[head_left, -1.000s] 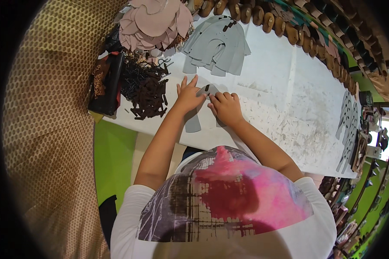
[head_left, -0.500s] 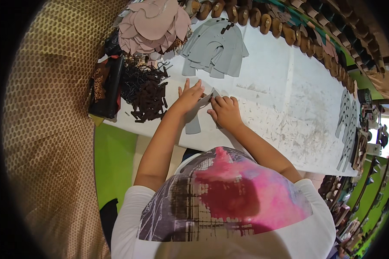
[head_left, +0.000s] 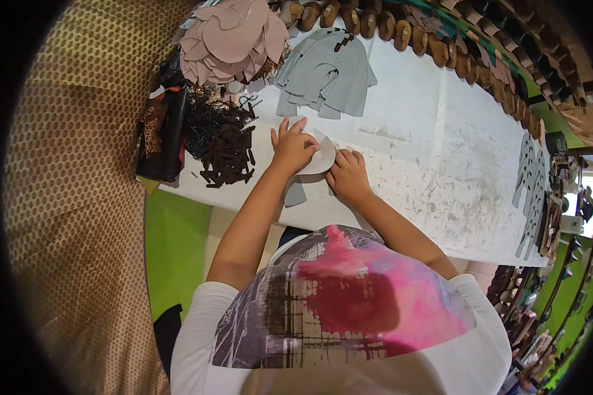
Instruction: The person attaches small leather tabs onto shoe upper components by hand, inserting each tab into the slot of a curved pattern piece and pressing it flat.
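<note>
Between my hands, near the table's front edge, is a curved grey shoe-upper piece (head_left: 321,160) with its pale underside showing. My left hand (head_left: 292,147) pinches its upper left part between thumb and a finger, while the other fingers stretch out. On the opposite edge, my right hand (head_left: 350,176) has its fingers curled around the piece; the fingertips are partly hidden. A grey end (head_left: 295,195) shows below my left hand, and I cannot tell whether it belongs to the same piece. Beyond my hands lies a stack of grey cut upper pieces (head_left: 329,72) with small dark strips on top.
Left of my hands sit a heap of dark brown strips (head_left: 229,155) and dark beaded trim (head_left: 204,118). Pink cut pieces (head_left: 234,36) are piled behind. Shoe lasts (head_left: 403,34) line the white table's (head_left: 435,118) far edge. Slotted grey pieces (head_left: 528,191) lie far right.
The shoe-upper piece has been turned so its broad pale underside now shows. My right hand has moved slightly right and nearer me, its fingers more curled; my left thumb and finger have closed in.
</note>
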### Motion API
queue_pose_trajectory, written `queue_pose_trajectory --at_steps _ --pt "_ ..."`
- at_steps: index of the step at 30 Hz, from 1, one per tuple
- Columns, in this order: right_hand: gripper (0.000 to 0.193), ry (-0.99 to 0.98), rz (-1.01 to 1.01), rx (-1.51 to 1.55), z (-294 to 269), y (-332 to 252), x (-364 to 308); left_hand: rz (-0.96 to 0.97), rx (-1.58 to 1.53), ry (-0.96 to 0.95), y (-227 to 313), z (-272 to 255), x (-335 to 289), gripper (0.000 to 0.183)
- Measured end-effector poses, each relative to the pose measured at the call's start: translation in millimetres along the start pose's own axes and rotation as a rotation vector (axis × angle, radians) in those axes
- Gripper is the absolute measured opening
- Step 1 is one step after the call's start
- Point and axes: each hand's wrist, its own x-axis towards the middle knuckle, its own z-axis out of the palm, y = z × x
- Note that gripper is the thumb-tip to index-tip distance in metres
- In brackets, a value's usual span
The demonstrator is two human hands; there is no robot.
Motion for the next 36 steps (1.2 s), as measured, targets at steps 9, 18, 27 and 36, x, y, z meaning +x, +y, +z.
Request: queue_pose_trajectory --at_steps 9,18,27,36 --pt "0.034 0.006 0.057 0.096 -8 -3 1 -0.062 0.109 0.043 1 4 0 0.012" --pt "0.037 0.025 0.070 0.101 -10 -2 2 0.015 0.147 0.028 3 -8 1 0.013" --pt "0.039 0.033 0.079 0.129 -7 0 0 -0.014 0.139 0.032 -2 1 3 0.012" --pt "0.041 0.025 0.064 0.091 -11 -3 4 -0.033 0.088 0.075 -2 -12 9 0.029"
